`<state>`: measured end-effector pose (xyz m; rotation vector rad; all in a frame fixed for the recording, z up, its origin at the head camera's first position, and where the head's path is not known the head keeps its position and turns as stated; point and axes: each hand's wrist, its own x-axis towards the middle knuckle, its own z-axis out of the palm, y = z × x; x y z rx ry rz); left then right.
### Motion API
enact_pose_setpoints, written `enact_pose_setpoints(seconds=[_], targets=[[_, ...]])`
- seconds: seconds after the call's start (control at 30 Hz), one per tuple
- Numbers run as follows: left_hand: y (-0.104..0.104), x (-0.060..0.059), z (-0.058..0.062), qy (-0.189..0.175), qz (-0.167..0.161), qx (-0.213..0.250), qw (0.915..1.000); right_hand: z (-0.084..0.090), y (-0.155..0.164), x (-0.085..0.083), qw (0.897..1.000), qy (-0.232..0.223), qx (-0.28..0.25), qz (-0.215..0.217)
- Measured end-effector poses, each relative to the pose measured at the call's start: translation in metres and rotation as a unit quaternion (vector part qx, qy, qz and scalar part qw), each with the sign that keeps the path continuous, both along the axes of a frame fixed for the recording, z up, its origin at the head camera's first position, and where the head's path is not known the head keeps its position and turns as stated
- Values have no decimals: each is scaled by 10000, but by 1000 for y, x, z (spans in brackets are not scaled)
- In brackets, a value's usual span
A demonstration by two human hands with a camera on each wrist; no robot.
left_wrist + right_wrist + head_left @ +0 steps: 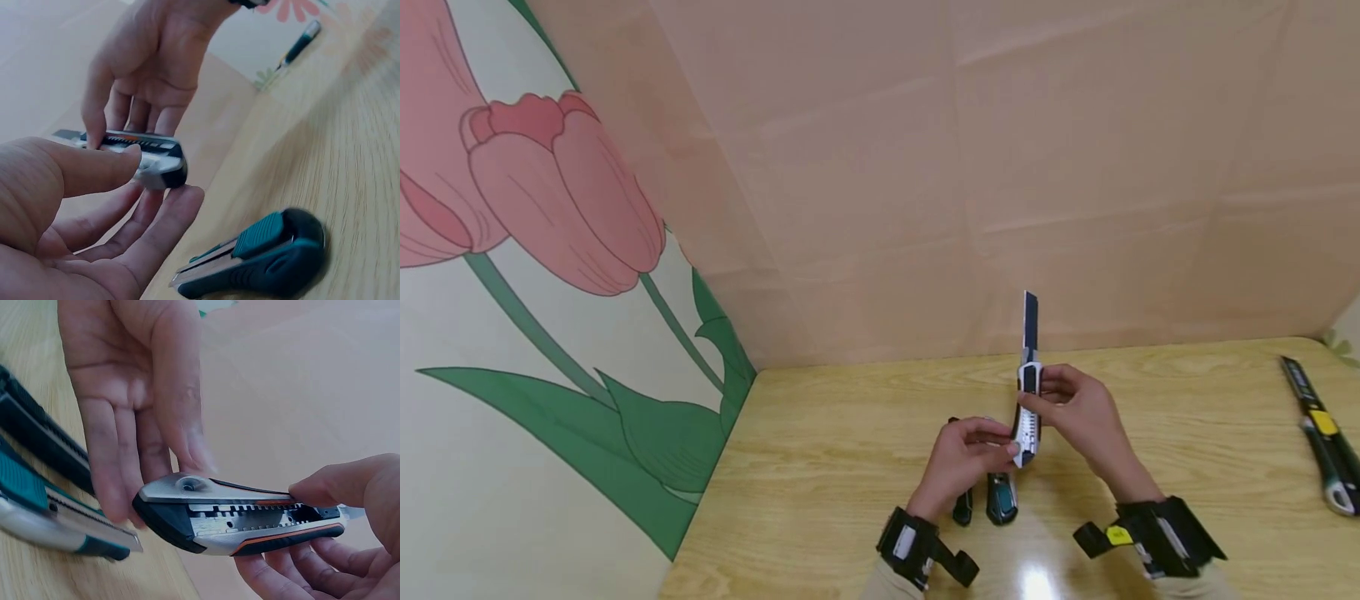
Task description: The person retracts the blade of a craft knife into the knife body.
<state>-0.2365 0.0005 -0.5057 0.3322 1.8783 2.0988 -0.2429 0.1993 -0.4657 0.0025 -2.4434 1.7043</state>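
Note:
A silver-and-black utility knife (1028,421) with orange trim is held upright above the table, its long dark blade (1031,323) pointing up and away. My right hand (1092,421) grips its body near the blade end; in the right wrist view, the thumb lies on one edge of the knife (250,540) and the fingers curl beneath. At the butt end, my left hand (958,467) pinches the knife, thumb on top in the left wrist view. Below the left hand, a teal utility knife (262,256) lies on the table beside a black one (44,434), partly hidden in the head view.
Toward the table's right edge lies a black cutter with a yellow slider (1322,422), apparently next to another dark tool. A tan sheet (1000,167) hangs behind the wooden table (820,467). The left wall (535,375) carries painted tulips.

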Motion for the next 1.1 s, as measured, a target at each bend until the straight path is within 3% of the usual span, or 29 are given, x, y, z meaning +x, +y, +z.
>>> enact_pose_setpoints(seconds=[0.27, 0.73, 1.1], targets=[[1, 0, -1, -97, 120, -24, 9999, 2, -5, 1, 9999, 116, 71, 87], [1, 1, 0, -163, 227, -154, 9995, 4, -2, -1, 9978, -341, -524, 226], [-2, -2, 0, -8, -74, -82, 9999, 5, -4, -1, 9975, -107, -697, -55]])
